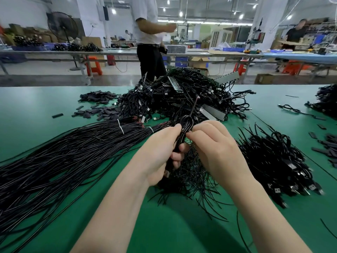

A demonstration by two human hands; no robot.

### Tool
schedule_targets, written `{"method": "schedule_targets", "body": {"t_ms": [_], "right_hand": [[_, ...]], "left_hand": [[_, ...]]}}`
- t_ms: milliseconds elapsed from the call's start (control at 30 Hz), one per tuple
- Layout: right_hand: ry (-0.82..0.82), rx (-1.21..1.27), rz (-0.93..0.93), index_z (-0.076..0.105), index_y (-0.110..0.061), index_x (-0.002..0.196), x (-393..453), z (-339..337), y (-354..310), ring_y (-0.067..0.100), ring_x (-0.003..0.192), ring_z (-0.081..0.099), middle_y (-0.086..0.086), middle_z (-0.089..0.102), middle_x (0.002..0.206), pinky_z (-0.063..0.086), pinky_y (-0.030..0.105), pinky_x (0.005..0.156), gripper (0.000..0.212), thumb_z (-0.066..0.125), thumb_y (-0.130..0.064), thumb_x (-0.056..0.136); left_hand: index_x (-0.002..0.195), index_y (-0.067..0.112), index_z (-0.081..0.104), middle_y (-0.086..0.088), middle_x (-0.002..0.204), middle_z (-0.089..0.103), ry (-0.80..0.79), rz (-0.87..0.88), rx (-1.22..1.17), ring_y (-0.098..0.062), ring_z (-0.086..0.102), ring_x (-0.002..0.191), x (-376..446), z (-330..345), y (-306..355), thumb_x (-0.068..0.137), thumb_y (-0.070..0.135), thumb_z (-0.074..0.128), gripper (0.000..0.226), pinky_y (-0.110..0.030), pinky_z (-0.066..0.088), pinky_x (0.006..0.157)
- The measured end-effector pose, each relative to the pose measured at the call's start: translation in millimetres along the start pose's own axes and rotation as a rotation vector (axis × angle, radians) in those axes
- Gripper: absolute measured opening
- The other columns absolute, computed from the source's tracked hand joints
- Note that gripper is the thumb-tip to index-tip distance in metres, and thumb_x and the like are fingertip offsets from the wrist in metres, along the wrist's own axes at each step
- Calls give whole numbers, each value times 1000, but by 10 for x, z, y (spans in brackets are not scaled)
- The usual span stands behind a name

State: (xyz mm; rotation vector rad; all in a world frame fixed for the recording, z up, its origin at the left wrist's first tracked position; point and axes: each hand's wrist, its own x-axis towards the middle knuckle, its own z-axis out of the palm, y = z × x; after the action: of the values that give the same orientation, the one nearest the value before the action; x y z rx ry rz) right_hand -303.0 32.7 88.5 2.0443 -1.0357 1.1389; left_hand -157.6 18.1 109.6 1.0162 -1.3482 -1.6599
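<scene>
Green factory surface (pixel 45 103) heaped with black cables (pixel 54 152). Above a loose pile (pixel 195 179), the left grip (pixel 160 156) clenches a coiled cable (pixel 187 125) upright to bunch its loops, while the right grip (pixel 211 147) pinches the coil's neck, seemingly to wind its tail around.

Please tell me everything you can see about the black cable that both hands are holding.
The black cable is thin, with a glossy, plastic-looking jacket. It is folded into a narrow bundle with a rounded loop on top. One loose end rises from the loop toward the cable heap behind. The left hand grips the lower bundle, and the right hand pinches it just under the loop. It is held roughly upright above the green table.
</scene>
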Motion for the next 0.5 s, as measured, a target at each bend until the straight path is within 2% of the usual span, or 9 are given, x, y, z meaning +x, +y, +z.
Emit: {"method": "schedule_targets", "body": {"t_ms": [67,167,233,333,400,500], "right_hand": [[36,4,-1,69,5,78,17,-34,0,33,76,59,15,65,80,46,34,75,37,39,-1,99],[57,10,0,70,5,82,41,-69,11,29,84,54,15,66,83,47,34,79,22,50,3,93],[61,27,-11,69,5,82,56,-71,-8,28,85,52,16,65,84,46,34,79,24,49,2,94],[46,46,-45,69,5,80,63,-40,-60,33,80,57,16,65,82,46,35,78,37,37,-1,99],[11,33,-48,69,4,81,53,-34,-53,34,78,61,15,65,82,47,34,77,29,43,2,94],[-38,136,55,73,1,85,63,-92,0,30,80,63,11,68,85,47,29,78,10,64,3,85]], "left_hand": [[93,20,60,10,62,59,-8,58,35,-5,43,46,-5,-36,13,102,34,46,22,-19,31,46],[92,16,69,8,71,68,-19,57,-43,-9,63,56,-43,-93,75,97,28,56,19,-18,42,45],[84,13,66,5,66,66,-32,1,-131,-12,66,57,-63,-102,112,96,24,59,18,-19,46,44],[78,13,62,4,54,60,41,-57,-170,-12,65,51,-59,-106,122,94,20,62,17,-14,41,38],[80,11,61,4,52,59,51,-31,-133,-12,65,50,-58,-114,110,94,18,61,16,-14,39,36],[85,10,66,3,62,66,-4,92,22,-15,72,67,-52,-173,84,97,21,58,18,-16,46,45]]}}
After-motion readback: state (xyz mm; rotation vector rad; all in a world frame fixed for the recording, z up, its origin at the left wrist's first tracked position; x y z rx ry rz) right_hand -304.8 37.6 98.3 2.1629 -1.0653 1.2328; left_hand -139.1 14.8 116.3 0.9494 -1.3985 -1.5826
